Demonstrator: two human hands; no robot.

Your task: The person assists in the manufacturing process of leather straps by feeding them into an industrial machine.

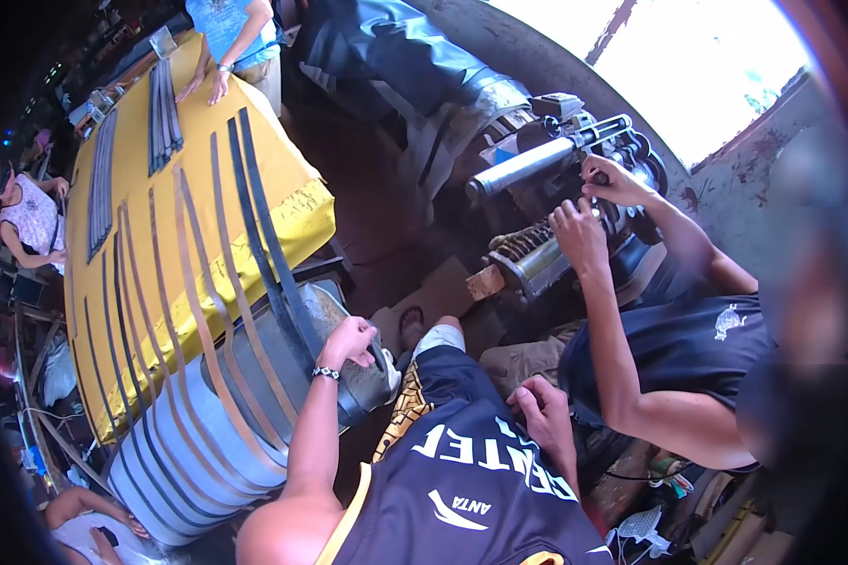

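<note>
My left hand [351, 341], with a bracelet at the wrist, is closed with curled fingers beside the right end of a large drum [188, 414]. Whatever those fingers hold, if anything, is hidden. Nearest to it are two dark strips [271, 273], which run from the yellow-covered table [254, 179] down over the drum. More brown and dark strips [184, 348] lie side by side across table and drum. My right hand [545, 405] is by my right side, its fingers loosely curled, with nothing visible in them.
At right, a co-worker's two hands [589, 212] are on a machine with a metal roller [523, 168]. Another person's hands [207, 85] are at the table's far end. People also stand at left. Bundled grey strips [165, 113] lie on the table. Clutter covers the lower right floor.
</note>
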